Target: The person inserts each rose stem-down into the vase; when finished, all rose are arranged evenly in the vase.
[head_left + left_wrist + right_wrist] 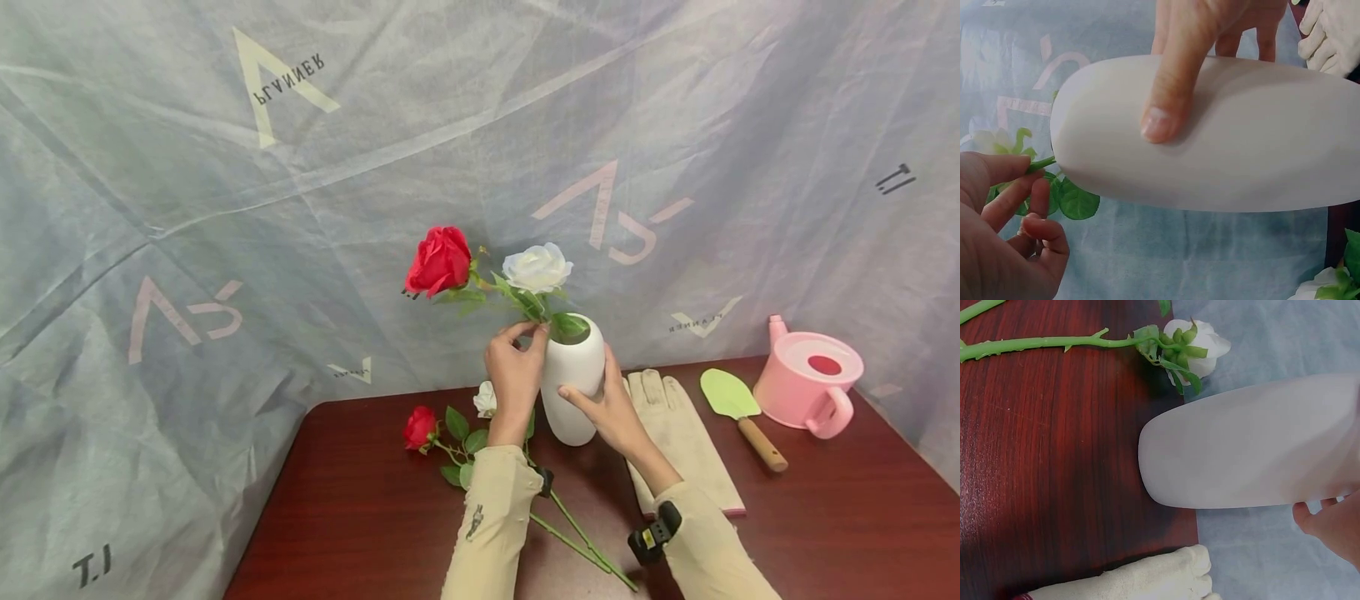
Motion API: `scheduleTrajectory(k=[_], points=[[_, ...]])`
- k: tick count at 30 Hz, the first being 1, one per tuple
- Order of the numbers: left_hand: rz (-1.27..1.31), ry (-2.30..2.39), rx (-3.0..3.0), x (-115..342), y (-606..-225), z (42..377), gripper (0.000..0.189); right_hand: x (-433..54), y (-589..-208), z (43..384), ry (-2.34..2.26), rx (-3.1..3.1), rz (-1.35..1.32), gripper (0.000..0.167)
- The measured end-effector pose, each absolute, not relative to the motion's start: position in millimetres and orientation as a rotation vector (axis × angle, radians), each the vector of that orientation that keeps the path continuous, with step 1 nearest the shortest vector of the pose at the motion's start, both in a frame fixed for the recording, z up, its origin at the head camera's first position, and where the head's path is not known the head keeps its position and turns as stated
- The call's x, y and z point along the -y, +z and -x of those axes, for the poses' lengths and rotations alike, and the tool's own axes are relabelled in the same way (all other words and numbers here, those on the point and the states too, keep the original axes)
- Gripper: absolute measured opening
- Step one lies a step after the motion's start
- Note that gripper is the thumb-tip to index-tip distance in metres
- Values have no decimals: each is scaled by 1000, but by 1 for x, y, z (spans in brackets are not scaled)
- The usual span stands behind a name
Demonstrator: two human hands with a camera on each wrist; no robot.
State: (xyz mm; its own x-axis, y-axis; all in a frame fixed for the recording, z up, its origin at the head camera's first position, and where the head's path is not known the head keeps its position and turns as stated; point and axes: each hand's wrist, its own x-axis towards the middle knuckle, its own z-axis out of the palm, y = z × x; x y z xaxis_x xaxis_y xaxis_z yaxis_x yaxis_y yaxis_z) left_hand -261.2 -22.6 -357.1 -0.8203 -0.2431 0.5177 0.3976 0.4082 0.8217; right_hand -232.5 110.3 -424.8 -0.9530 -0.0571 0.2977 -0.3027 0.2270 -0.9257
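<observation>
Left hand (pixel 515 367) pinches a green stem (pixel 1041 164) up by the white vase (pixel 573 371); right hand (pixel 613 412) grips the vase, probably so it won't wobble.

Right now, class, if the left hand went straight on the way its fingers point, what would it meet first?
Probably the smooth, white, rounded vase: the left hand pinches a thin green stem, and the left wrist view shows the vase just beyond, though depth is unclear.

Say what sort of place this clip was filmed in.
Probably a makeshift indoor recording set: a creased, printed cloth hangs behind a reddish table, which holds gardening items such as a pink watering can.
</observation>
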Motion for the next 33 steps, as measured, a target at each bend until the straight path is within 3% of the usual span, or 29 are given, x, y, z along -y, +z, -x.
scheduleTrajectory(k=[10, 15, 33], points=[[156, -1308, 2169, 26, -358, 268, 15, -105, -424, 234, 1801, 2315, -370, 94], [94, -1394, 2198, 31, -367, 253, 27, -106, -424, 231, 1798, 2306, -342, 95], [-466, -1486, 2240, 125, -490, 167, 11, -110, -426, 232, 1796, 2255, -347, 93]])
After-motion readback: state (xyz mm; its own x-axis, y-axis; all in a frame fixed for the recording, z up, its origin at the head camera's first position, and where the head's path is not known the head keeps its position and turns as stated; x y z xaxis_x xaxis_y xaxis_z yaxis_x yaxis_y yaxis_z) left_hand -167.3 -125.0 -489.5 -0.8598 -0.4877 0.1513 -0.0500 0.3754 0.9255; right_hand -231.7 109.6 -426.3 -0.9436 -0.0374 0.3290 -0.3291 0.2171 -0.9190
